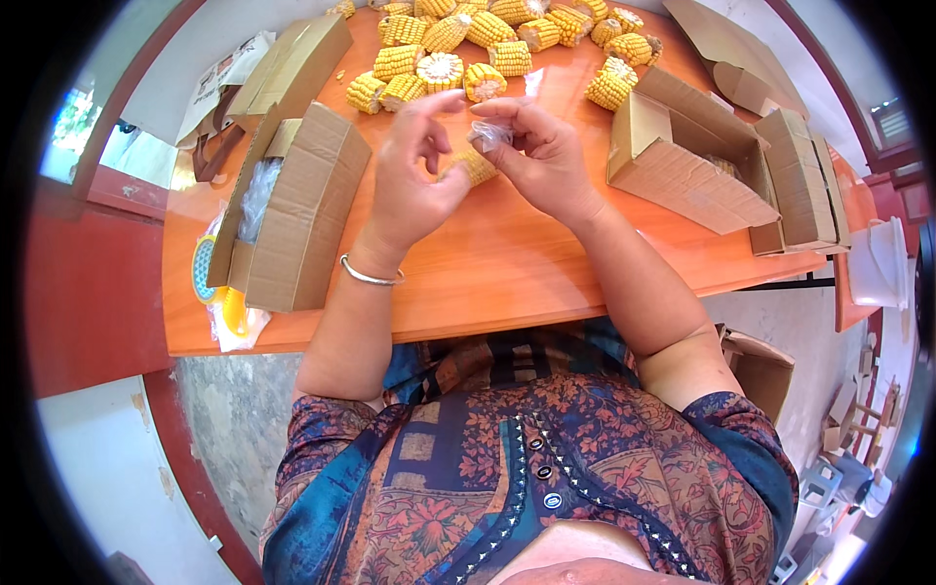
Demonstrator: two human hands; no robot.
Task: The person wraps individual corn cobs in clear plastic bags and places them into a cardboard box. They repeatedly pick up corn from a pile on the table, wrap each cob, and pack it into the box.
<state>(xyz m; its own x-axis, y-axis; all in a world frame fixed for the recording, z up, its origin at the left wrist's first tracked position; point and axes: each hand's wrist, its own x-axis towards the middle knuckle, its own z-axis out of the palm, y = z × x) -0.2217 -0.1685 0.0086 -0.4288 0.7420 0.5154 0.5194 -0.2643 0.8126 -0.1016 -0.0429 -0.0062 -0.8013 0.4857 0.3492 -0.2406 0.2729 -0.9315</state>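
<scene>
Above the middle of the table, my right hand [547, 157] pinches a bunched piece of clear plastic film [491, 133] between thumb and fingers. My left hand [420, 172] is beside it with fingers curved and apart, holding nothing. Between the hands, lower down, shows a cut piece of corn cob [477, 168], partly hidden by my left thumb and right hand. Whether the film wraps this piece cannot be made out. Just beyond my fingertips lie several cut corn cobs, the nearest being a short yellow piece [485, 82] with its pale cut end towards me.
An open cardboard box [292, 219] holding clear plastic bags [259, 197] stands at left, beside a yellow tape dispenser [234, 311]. Another open box [687, 172] at right has corn inside. More cartons [801, 183] and a white bucket [877, 263] are further right on the orange table [475, 270].
</scene>
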